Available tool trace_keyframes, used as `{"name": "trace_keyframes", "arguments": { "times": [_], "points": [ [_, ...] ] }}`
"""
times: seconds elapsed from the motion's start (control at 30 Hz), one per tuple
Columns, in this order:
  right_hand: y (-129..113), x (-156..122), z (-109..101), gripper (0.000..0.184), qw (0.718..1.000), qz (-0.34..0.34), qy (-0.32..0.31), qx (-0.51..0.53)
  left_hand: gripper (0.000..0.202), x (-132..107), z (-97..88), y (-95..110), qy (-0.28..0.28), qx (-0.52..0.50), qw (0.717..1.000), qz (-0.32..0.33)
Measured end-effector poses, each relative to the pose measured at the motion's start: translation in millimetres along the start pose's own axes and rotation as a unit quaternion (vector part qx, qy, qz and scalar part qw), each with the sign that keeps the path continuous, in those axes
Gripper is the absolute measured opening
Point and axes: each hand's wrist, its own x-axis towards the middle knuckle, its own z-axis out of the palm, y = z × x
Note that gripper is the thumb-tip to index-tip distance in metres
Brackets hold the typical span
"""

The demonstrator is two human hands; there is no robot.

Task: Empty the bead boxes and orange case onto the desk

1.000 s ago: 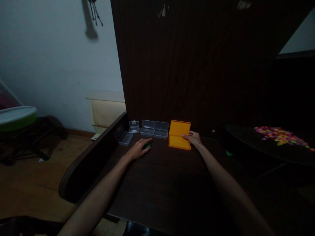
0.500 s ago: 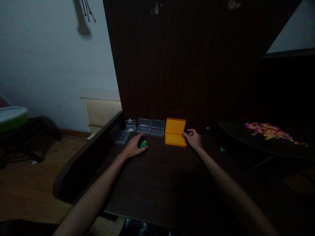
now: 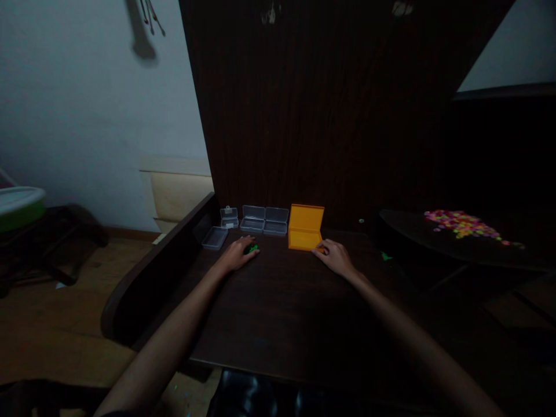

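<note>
My left hand (image 3: 238, 253) rests on the dark tabletop, its fingers curled over a little pile of small green pieces (image 3: 252, 249). Some green shows between thumb and forefinger; the rest of the pile is hidden. An orange hinged box (image 3: 306, 238) stands with its lid raised against the back panel, its tray bare. At the box's front right corner, my right hand (image 3: 333, 255) pinches the edge between thumb and fingers. Two clear plastic boxes joined side by side (image 3: 264, 226) stand left of the orange box, lids up.
Further left are a small clear lidded box (image 3: 229, 223) and a shallow clear tray (image 3: 214, 238). A raised wooden side (image 3: 158, 266) bounds the table on the left. Many pink and yellow pieces (image 3: 464, 224) lie on a dark surface at right, with a green scrap (image 3: 386, 256) nearby.
My left fingers have curled in over the green pieces. My right hand has come down to the orange box's front right corner and closed on it. The camera view has shifted slightly.
</note>
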Motion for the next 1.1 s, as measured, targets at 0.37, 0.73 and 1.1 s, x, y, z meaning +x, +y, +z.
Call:
{"name": "trace_keyframes", "arguments": {
  "times": [0.37, 0.73, 1.1],
  "points": [
    [-4, 7, 6, 0.023, 1.0, 0.007, 0.016, -0.021, 0.049, -3, -6.9, 8, -0.033, 0.021, 0.999, 0.012],
    [-17, -15, -13, 0.031, 1.0, -0.004, 0.021, -0.005, 0.05, -4, -4.8, 6, 0.001, 0.003, 1.0, 0.01],
    [-14, -80, -20, 0.03, 0.999, -0.02, 0.018, 0.029, 0.068, -18, -20.2, 15, 0.245, -0.235, 0.938, -0.068]
  ]
}}
